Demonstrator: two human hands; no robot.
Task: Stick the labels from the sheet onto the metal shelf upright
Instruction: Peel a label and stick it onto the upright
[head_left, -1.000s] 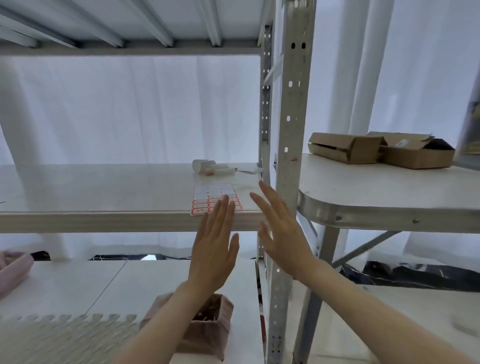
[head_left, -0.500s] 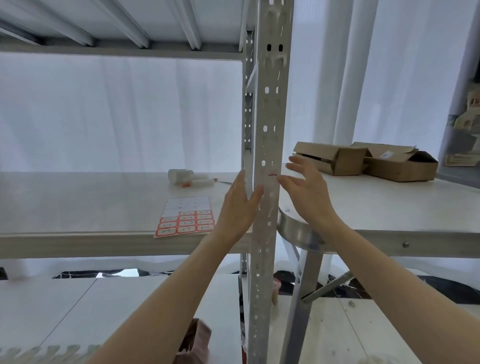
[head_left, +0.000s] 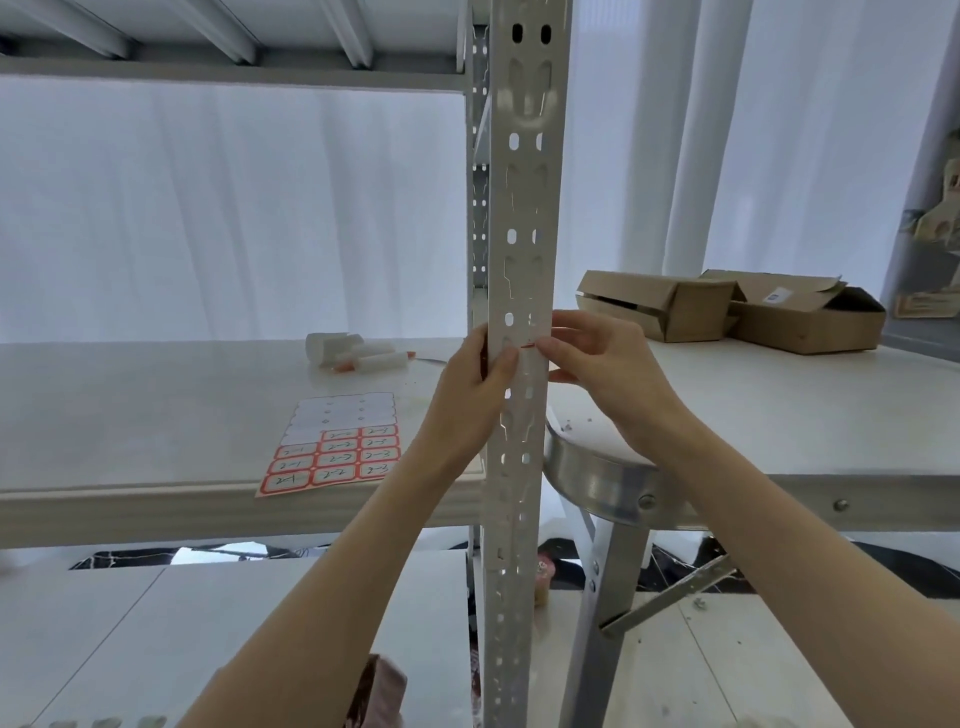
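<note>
The grey perforated metal upright (head_left: 521, 208) runs from top to bottom through the middle of the view. My left hand (head_left: 467, 400) grips it from the left at shelf height, thumb pressed on its front face. My right hand (head_left: 602, 364) comes in from the right and pinches a small red-edged label (head_left: 529, 345) against the upright's front, just beside my left thumb. The label sheet (head_left: 332, 449) lies on the shelf board (head_left: 130, 415) left of the upright; its lower rows still hold red-bordered labels, its upper rows are peeled.
White rolls with orange tips (head_left: 353, 353) lie at the back of the shelf. To the right, two open cardboard boxes (head_left: 727, 312) sit on a white table with a metal rim (head_left: 597, 480). A pink container (head_left: 382, 691) shows at the bottom edge.
Both hands rose from in front of the shelf edge to the upright. The left now grips it, and the right has closed its fingertips on the label there.
</note>
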